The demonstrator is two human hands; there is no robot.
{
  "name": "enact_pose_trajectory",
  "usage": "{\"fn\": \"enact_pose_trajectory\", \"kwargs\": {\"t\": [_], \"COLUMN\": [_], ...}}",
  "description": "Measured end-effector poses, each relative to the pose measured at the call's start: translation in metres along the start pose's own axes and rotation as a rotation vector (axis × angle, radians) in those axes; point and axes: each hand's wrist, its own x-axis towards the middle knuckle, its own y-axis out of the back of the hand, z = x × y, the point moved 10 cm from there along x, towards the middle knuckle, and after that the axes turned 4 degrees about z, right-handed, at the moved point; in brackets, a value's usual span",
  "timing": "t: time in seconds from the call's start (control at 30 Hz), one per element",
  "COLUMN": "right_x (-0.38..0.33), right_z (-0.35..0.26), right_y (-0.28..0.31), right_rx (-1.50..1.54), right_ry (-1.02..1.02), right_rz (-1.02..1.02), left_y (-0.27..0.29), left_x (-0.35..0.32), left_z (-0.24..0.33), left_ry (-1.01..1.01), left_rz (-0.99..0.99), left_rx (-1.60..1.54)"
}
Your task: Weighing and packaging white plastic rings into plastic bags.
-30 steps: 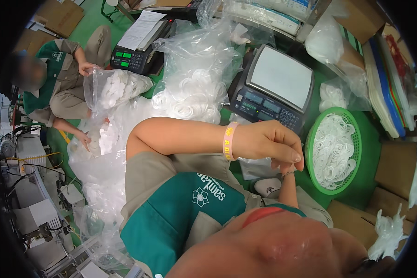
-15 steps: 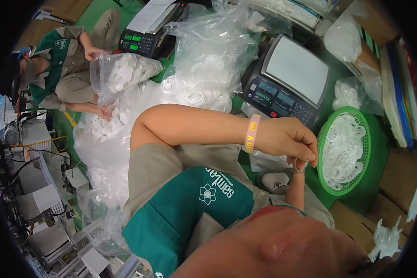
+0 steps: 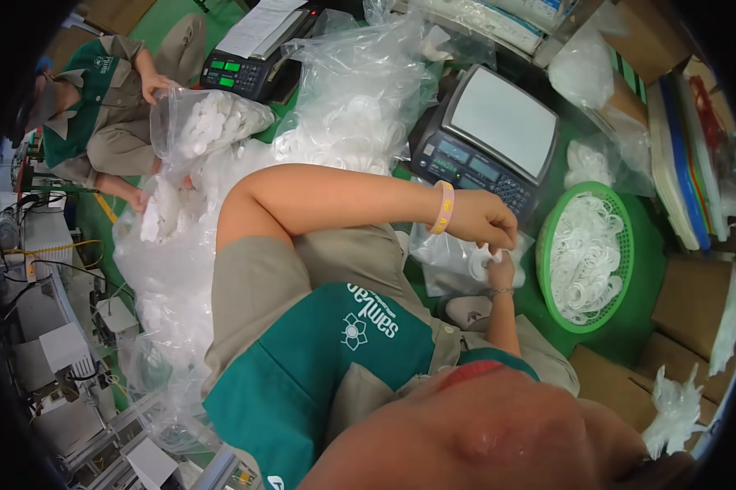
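My left hand (image 3: 481, 219), with a pink band at its wrist, reaches in from the left with its fingers bent together in a pinch. What those fingers hold, if anything, is hidden. Just below it, my right hand (image 3: 500, 271), with a thin bracelet, has its fingers closed on white plastic rings (image 3: 481, 263). The two hands meet at the fingertips. Under and beside them lies a clear plastic bag (image 3: 446, 265). A green basket (image 3: 628, 257) full of white plastic rings (image 3: 584, 257) stands to the right of my hands.
A scale (image 3: 499, 122) stands beyond my hands, a second scale (image 3: 237, 75) farther left. Large clear bags of white parts (image 3: 335, 139) lie at the left. A co-worker (image 3: 111, 114) sits far left, handling a bag. Cardboard boxes (image 3: 691, 298) are at right.
Both hands have moved left, away from the green basket and over the clear bag. White rings now show at my right fingers. The whole view has shifted slightly.
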Motion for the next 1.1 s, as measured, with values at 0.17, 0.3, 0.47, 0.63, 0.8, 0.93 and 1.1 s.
{"fn": "enact_pose_trajectory", "kwargs": {"t": [0.17, 0.3, 0.47, 0.63, 0.8, 0.93, 1.1], "right_x": [0.004, -0.001, -0.056, -0.095, -0.079, -0.075, -0.079], "right_z": [-0.002, -0.034, -0.166, -0.231, -0.230, -0.237, -0.233], "right_y": [0.013, 0.046, 0.123, 0.201, 0.252, 0.236, 0.218], "right_rx": [0.250, 0.294, 0.666, 0.769, 0.846, 0.864, 1.058], "right_ry": [-0.098, -0.047, 0.254, 0.638, 0.536, 0.535, 0.406], "right_rz": [-0.046, -0.184, -0.485, -0.478, 0.057, -0.010, -0.107], "left_y": [0.001, 0.008, 0.015, 0.005, -0.001, 0.015, 0.001], "left_x": [0.003, 0.005, 0.008, 0.006, 0.000, -0.001, -0.008], "left_z": [-0.012, -0.016, -0.024, -0.024, -0.012, 0.021, 0.040], "left_ry": [0.056, 0.077, -0.040, 0.019, 0.088, -0.101, -0.220], "left_rz": [0.023, 0.026, 0.092, -0.050, -0.130, 0.068, -0.142], "left_rx": [0.185, 0.348, 0.698, 0.432, 0.043, 0.165, 0.185]}}
